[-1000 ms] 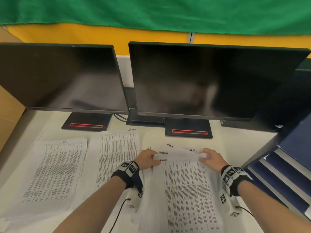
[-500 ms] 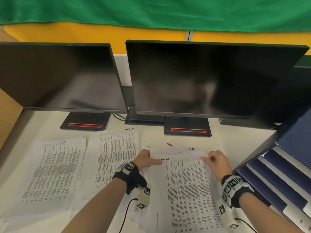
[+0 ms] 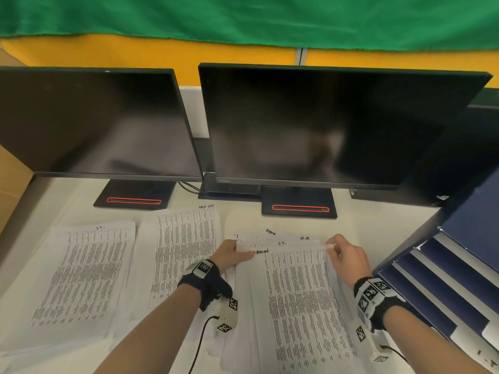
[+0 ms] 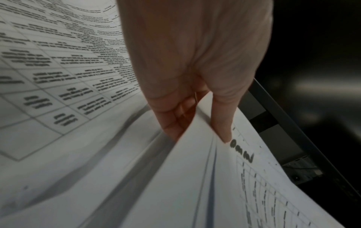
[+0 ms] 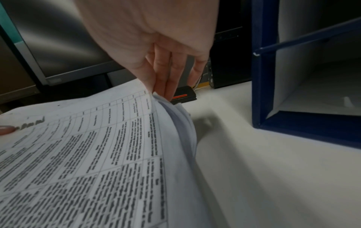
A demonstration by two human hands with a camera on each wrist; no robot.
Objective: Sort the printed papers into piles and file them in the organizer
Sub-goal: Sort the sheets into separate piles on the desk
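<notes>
Left hand: curled on the far left corner of the unsorted stack, thumb on top by a handwritten label, fingers tucked under several sheets.
Right hand: pinches the far right corner of the same sheets, fingertips under the lifted edges.
Stack: lower centre of the frame, on the bench, its far edge fanned and raised.
Sorted piles: two lie to the left, one at far left, one beside the left hand.
Organizer: blue, right edge of the frame, its slots apparently not yet filled.
Doing it well: I'd read each corner label first, peel off one sheet only, and keep the rest pinned flat.
</notes>
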